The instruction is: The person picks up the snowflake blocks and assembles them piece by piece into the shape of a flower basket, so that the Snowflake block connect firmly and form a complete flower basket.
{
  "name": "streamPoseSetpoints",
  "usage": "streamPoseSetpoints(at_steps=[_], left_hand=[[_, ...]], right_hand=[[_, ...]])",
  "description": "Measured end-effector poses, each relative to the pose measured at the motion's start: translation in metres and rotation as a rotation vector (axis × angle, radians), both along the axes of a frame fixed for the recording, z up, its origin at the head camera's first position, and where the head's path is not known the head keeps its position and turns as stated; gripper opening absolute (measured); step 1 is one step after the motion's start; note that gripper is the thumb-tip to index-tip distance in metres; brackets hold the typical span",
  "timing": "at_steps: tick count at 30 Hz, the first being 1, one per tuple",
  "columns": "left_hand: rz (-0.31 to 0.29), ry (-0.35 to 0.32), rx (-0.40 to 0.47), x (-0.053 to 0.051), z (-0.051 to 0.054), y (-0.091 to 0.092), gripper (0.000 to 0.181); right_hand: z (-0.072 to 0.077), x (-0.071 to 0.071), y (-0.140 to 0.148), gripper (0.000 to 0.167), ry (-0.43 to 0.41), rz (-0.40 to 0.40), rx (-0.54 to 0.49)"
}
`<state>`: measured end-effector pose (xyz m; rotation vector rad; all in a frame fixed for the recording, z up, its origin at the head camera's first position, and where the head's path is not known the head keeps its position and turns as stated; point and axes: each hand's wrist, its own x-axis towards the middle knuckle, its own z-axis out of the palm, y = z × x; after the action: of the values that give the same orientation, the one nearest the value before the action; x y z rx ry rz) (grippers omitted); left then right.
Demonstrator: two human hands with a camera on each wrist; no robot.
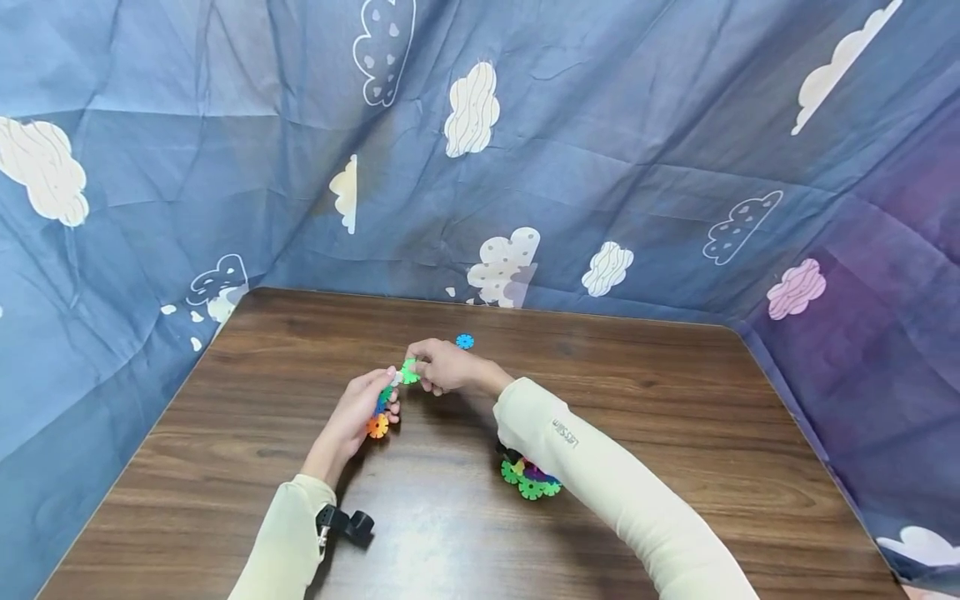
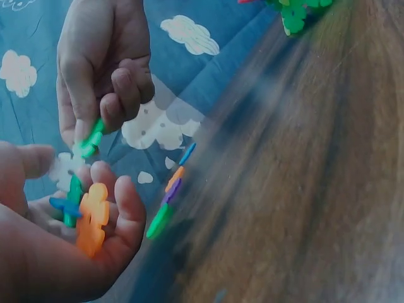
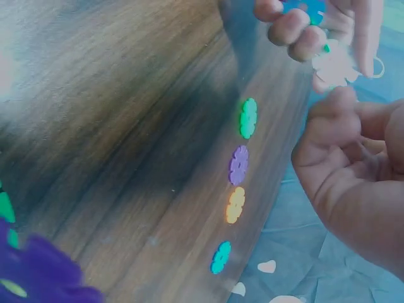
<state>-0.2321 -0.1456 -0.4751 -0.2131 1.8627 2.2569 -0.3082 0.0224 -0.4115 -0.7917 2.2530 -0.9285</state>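
My left hand (image 1: 358,410) holds a short chain of joined plastic snowflake discs. An orange disc (image 2: 93,221) stands at its near end, followed by a blue disc (image 2: 63,206), a darker green disc (image 2: 74,201) and a white disc (image 3: 334,65) at the far end. A bright green snowflake disc (image 1: 409,372) is pinched between the thumb and fingers of my right hand (image 1: 450,367). It meets the edge of the white disc; whether their slots are joined cannot be told. Right-hand fingers hide part of the green disc in the right wrist view.
On the wooden table (image 1: 675,433), a row holds a green disc (image 3: 249,118), a purple disc (image 3: 238,165), an orange disc (image 3: 235,205) and a blue disc (image 1: 465,341). A cluster of colored discs (image 1: 531,487) lies beside my right forearm. Cloud-patterned cloth (image 1: 420,208) hangs behind.
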Motion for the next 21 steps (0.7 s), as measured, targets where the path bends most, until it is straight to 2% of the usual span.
streamPoseSetpoints(at_steps=[3,6,11,17,21], left_hand=[[-0.015,0.027,-0.037,0.0,0.001,0.003,0.03],[0.003,0.03,-0.042,0.0,0.001,0.004,0.029],[0.009,0.023,-0.074,0.001,0.001,0.005,0.03],[0.009,0.044,-0.091,0.001,0.0,0.006,0.031],[0.027,0.046,-0.087,0.002,0.0,0.008,0.031]], right_hand=[[-0.003,0.001,0.002,0.022,-0.004,0.006,-0.039],[-0.005,0.001,0.004,0.024,-0.008,-0.014,-0.095],[-0.008,0.001,0.003,0.024,-0.073,-0.026,-0.141],[-0.01,0.005,0.001,0.023,-0.024,-0.076,-0.133],[-0.012,0.007,-0.001,0.023,-0.021,-0.101,-0.189]])
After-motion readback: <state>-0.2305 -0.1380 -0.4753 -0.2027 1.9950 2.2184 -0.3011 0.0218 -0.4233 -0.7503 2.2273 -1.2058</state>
